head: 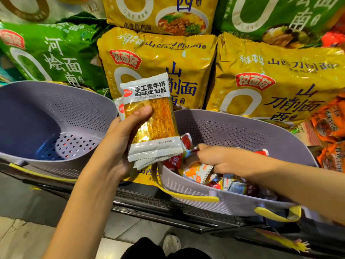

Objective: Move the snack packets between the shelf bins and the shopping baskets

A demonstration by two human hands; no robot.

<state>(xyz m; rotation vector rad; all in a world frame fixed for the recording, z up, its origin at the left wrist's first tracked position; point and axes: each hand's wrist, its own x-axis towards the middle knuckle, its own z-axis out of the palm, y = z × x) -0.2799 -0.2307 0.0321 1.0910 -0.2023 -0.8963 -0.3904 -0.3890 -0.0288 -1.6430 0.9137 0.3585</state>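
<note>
Between the two grey perforated baskets, the thumb (142, 112) of the left hand (119, 146) presses across a small stack of snack packets (156, 126), white-ended with orange contents. The fingers wrap behind the stack and hold it up clear of both baskets. In the right basket (229, 128), the right hand (218, 157) curls its fingers down into a heap of mixed packets (197, 174), though whether they grip one cannot be told; the left basket (56, 103) sits alongside, with yellow noodle bags (158, 58) stacked behind both.
</note>
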